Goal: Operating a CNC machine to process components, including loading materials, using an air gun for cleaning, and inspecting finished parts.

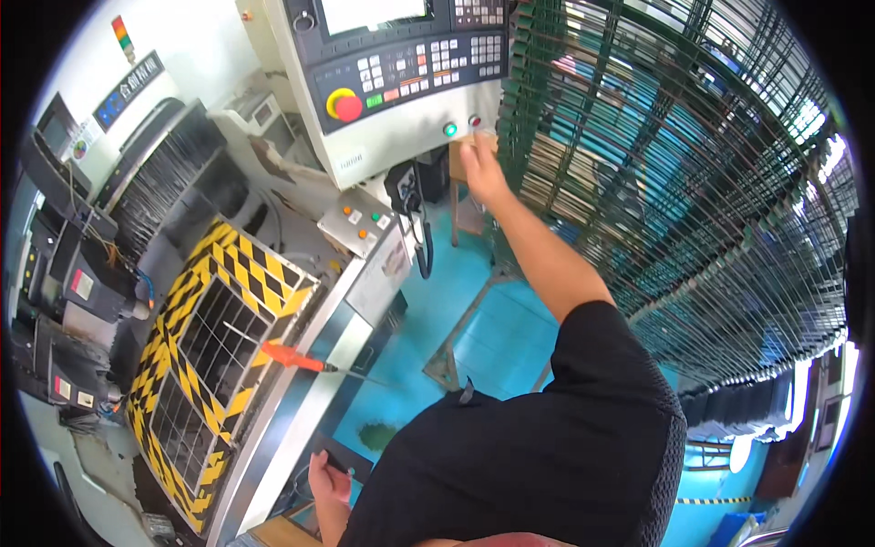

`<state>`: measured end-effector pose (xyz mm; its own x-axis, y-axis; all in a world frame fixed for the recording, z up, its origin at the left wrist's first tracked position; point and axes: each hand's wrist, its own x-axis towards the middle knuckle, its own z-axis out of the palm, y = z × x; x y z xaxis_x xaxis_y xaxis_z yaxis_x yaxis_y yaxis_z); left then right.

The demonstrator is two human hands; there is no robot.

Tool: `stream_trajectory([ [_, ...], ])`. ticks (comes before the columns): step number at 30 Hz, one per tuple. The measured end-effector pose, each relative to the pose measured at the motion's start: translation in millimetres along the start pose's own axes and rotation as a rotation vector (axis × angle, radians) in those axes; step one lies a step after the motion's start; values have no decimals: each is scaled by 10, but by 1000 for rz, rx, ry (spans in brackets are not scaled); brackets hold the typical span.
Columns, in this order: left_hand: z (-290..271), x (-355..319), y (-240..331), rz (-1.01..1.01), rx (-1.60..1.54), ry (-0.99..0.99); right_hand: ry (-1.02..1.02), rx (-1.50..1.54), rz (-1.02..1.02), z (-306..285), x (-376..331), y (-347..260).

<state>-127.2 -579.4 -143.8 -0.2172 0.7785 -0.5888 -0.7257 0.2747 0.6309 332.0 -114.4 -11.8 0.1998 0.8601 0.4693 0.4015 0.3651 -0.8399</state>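
Observation:
My right arm reaches forward, and my right hand (484, 171) is just below the control panel (401, 91). Its fingers are stretched out and a little apart, close to a small red button (474, 120); whether they touch it I cannot tell. A lit green button (450, 130) is just left of it. Low at my left side, my left hand (330, 479) has its fingers curled, beside a dark flat surface (344, 458). What it holds, if anything, is too small to name. An orange-handled air gun (292, 356) with a thin nozzle lies at the machine's edge.
A yellow-and-black striped frame with a wire grid (221, 342) sits inside the machine at left. A small button box (354, 225) is below the panel. Tall dark green wire racks (693, 164) fill the right. A metal stand (447, 365) is on the blue floor (506, 333).

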Motion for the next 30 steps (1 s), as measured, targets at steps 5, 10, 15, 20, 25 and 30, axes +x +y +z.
stream_trajectory([
  [5, 209, -82, -141, -7, -37, 67, 374, 45, 111, 128, 1356, 36],
  [10, 117, -174, -423, 74, -89, 150, 380, 298, 319, -33, 1609, -188],
  [15, 5, -161, -504, 47, -58, 159, 622, 370, 448, -28, 2081, -14],
  [20, -90, -136, -546, 109, -29, 160, 663, 302, 563, -13, 2116, -89],
  [25, 282, -297, -711, 330, -117, 277, 593, 294, 540, 181, 2052, -88],
  [30, 493, -243, -631, 330, -189, 230, 535, 274, 103, 414, 1425, 292],
])
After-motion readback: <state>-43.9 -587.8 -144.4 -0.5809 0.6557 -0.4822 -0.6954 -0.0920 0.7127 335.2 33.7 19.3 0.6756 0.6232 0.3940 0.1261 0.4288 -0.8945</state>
